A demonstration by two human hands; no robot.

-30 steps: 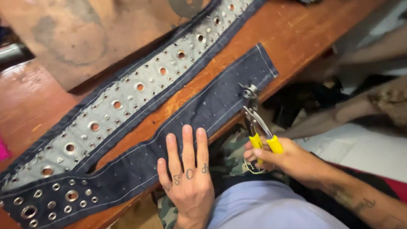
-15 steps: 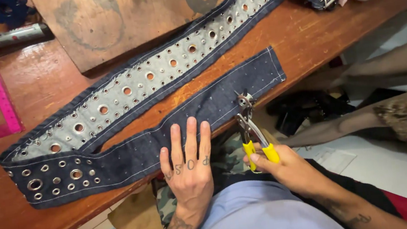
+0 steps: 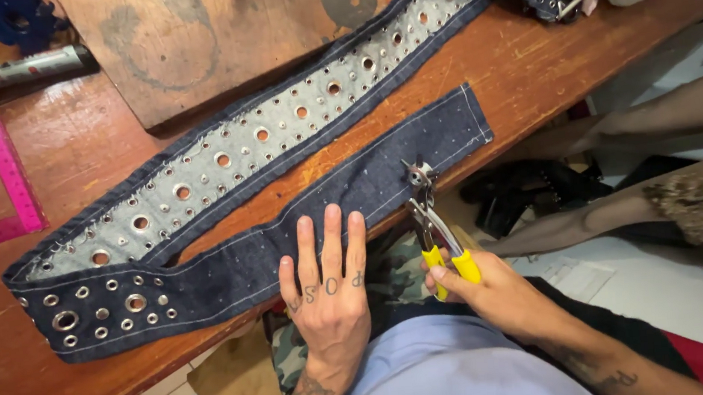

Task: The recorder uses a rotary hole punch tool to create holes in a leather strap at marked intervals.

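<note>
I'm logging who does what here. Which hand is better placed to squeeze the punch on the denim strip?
Right. The right hand grips the yellow-handled punch pliers, head at the denim strip's edge. The left hand lies flat on the strip.

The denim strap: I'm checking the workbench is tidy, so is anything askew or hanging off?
Mostly fine. The denim strap hangs slightly over the table edge where the punch pliers bite it; the left hand presses it flat.
</note>
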